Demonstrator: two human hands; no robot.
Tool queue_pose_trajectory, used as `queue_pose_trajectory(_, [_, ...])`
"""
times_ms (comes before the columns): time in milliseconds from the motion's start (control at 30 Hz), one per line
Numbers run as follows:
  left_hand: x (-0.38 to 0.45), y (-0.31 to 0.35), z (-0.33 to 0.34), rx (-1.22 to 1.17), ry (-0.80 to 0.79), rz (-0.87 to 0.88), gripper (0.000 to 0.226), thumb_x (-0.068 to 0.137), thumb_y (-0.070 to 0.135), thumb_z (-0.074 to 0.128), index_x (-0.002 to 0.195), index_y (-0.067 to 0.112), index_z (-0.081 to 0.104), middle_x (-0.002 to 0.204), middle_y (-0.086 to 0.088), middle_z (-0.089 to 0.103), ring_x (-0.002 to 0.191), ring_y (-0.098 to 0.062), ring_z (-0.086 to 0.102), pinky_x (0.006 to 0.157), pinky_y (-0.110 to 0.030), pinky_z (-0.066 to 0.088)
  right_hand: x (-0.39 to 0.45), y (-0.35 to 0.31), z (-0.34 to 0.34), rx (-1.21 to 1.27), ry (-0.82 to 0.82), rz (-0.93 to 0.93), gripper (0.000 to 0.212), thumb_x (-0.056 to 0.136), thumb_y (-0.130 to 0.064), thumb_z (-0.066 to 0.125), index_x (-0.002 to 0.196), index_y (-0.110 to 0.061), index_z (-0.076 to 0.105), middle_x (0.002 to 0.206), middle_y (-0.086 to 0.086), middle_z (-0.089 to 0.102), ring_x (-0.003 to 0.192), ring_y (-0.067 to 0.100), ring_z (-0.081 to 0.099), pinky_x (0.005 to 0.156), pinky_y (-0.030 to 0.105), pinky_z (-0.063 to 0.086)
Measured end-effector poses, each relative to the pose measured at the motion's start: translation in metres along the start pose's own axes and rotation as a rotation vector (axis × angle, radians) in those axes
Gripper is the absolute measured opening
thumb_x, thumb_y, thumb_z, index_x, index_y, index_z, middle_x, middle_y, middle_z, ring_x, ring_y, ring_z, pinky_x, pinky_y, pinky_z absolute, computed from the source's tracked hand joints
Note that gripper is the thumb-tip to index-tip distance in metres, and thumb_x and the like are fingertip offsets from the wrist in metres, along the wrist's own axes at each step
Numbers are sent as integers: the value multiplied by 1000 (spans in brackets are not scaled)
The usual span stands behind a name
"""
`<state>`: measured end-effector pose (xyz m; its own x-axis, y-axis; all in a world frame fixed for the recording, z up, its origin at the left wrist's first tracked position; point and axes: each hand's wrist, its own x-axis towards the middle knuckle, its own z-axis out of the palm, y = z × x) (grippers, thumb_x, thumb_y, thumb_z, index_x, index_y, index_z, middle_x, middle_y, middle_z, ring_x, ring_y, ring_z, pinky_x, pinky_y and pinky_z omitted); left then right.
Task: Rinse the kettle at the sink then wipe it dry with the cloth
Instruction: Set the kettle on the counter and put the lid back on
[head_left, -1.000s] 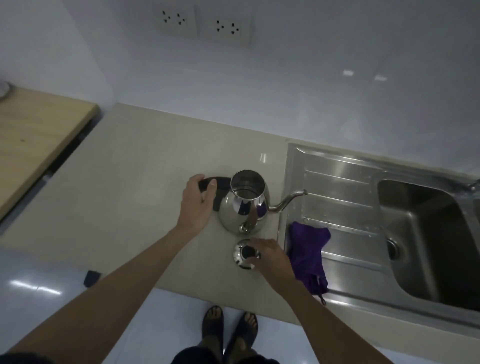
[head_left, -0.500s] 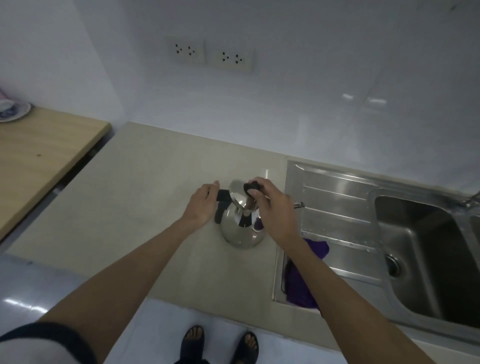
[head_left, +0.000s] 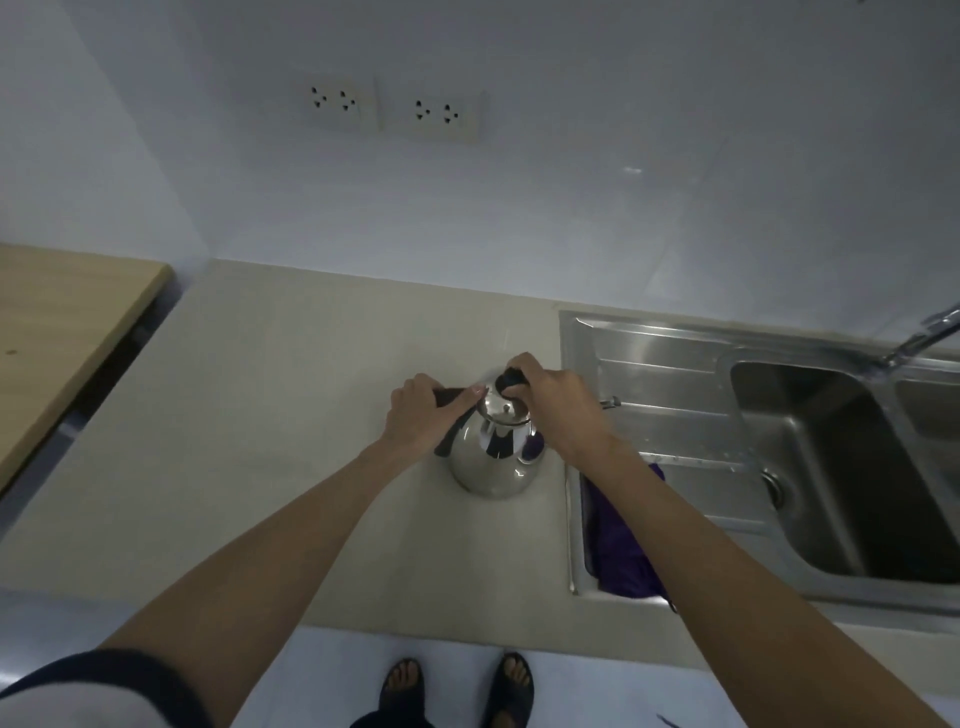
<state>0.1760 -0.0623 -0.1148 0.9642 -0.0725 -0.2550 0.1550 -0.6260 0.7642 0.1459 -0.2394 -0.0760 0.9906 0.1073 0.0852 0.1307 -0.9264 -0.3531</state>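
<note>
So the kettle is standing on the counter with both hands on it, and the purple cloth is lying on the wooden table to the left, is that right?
Not quite. The purple cloth lies on the steel sink drainboard to the right of the kettle, not on the wooden table. The head view shows it. The rest holds: the kettle stands on the counter, with the left hand and right hand on it.

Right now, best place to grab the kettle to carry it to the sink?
The black handle on the kettle, from its left, opposite the spout. It stands off the round, shiny body, and the left hand already holds it.
</note>
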Motion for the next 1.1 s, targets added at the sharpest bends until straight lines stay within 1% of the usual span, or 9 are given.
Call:
queue_pose_trajectory(100, [5,-2,0,-6,-26,-27,86,57,90,47,60,5,43,61,4,33,91,-50,55,75,-36,40,-5,-2,2,-18,27,-7,22,94,-23,55,111,-11,50,81,9,72,68,31,66,55,28,40])
queue_pose_trajectory(233, [7,-2,-1,-35,-58,-70,89,51,92,45,78,7,48,74,-1,48,106,-30,44,83,-36,42,-5,-5,-4,30,22,42,28,91,-25,60,113,-11,52,79,12,70,60,24,57,57,27,41])
queue_pose_trajectory(367, [12,-2,-2,-101,-98,-138,92,54,91,49,87,5,56,88,-7,57,111,-26,39,96,-43,43,-4,-4,-12,139,-31,62,46,78,-26,75,120,-18,59,94,9,72,80,24,66,75,27,52])
queue_pose_trajectory(533, [13,-1,3,-141,-90,-165,69,71,70,66,100,9,54,84,5,40,117,-26,37,103,-44,40,0,-5,-10,253,-6,168,48,62,-21,86,107,-15,69,93,4,73,84,16,65,66,-1,40])
queue_pose_trajectory(633, [12,0,5,-175,-74,-192,63,71,65,71,101,12,52,82,9,35,121,-29,40,104,-43,40,5,-3,-7,317,-51,183,48,59,-21,88,103,-14,69,91,8,73,87,21,67,80,23,53])
queue_pose_trajectory(800, [9,2,8,-197,-29,-196,60,69,66,72,95,18,48,82,11,32,118,-31,46,102,-44,43,-1,-5,-3,299,-38,198,47,66,-21,84,108,-14,64,96,9,73,91,24,67,83,35,54])
queue_pose_trajectory(900, [8,-1,9,-193,4,-151,65,67,70,71,95,14,52,84,8,41,113,-29,47,99,-46,45,-11,-7,2,324,-25,216,51,75,-23,78,120,-16,57,106,10,71,98,25,66,88,37,53])
queue_pose_trajectory(1000, [2,-8,22,-136,142,-45,73,75,63,67,111,1,55,114,-12,55,117,-33,44,102,-40,38,-34,-11,14,417,-33,235,64,88,-29,64,143,-25,32,140,11,50,127,24,49,108,35,39])
queue_pose_trajectory(1100, [-39,-23,39,-77,423,251,53,87,46,54,112,0,51,114,-19,51,111,-34,44,99,-39,31,-82,2,30,492,256,301,46,96,-21,54,140,-21,40,143,2,46,131,12,38,103,15,30])
